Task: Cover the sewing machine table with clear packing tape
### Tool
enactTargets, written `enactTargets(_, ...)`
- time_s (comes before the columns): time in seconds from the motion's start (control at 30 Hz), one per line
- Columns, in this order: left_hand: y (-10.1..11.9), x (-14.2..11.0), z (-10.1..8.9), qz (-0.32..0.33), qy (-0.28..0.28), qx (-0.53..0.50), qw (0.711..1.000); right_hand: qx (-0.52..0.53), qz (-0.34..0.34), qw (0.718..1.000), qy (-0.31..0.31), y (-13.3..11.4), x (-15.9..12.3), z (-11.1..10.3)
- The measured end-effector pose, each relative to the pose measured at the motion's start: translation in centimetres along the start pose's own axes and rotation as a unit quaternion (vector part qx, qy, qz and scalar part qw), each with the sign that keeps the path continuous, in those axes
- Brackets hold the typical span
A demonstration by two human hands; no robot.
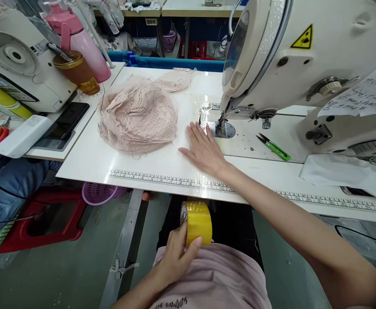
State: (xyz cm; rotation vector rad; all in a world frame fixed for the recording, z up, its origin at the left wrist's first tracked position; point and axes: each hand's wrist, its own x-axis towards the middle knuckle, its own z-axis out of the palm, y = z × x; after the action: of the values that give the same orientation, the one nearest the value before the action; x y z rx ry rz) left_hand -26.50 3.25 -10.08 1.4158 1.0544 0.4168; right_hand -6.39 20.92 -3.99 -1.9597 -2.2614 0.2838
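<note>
My left hand [178,253] is closed round a yellow roll of tape [198,222], held low in front of my lap below the table edge. My right hand [203,150] lies flat and open on the white sewing table [88,165], fingers stretched toward the needle plate [221,129] of the white sewing machine [303,60]. A strip of clear tape seems to shine on the table beneath and beyond that hand. A heap of pale pink lace fabric [138,113] rests to the left of my right hand, apart from it.
Green thread snips [274,147] lie on the machine bed. A printed ruler [162,181] runs along the table's front edge. At left stand a pink bottle [81,43], a brown cup [75,68], a black phone [68,119] and another machine [20,60]. A purple basket [99,193] and red stool [46,219] sit below.
</note>
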Motion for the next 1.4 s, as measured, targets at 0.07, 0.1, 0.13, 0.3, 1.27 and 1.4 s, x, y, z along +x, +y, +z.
enactTargets(0.07, -0.2, 0.7, 0.1, 0.026, -0.002, 0.007, 1.0, 0.005, -0.014, 1.0, -0.004, -0.3, -0.4, -0.2)
enactTargets(0.1, -0.2, 1.0, 0.1, 0.033, -0.002, 0.008, 0.999, 0.009, -0.023, 1.0, -0.014, -0.5, -0.6, -0.3)
enactTargets(0.13, -0.4, 1.2, 0.1, 0.036, 0.001, 0.008, 0.999, 0.013, -0.031, 0.999, -0.028, -0.7, -1.0, -0.2)
enactTargets(0.3, -1.5, 1.4, 0.4, 0.0, 0.015, -0.061, 0.998, 0.041, -0.101, 0.992, -0.065, -2.2, -4.3, 1.0)
enactTargets(1.27, 5.1, 1.9, -0.8, -0.093, 0.049, -0.179, 0.978, -0.224, 0.143, 0.962, 0.068, 13.8, -12.0, -5.1)
enactTargets(1.4, 4.9, 2.3, -1.3, -0.097, -0.005, -0.225, 0.97, -0.154, 0.138, 0.967, 0.149, 11.8, -12.9, -6.0)
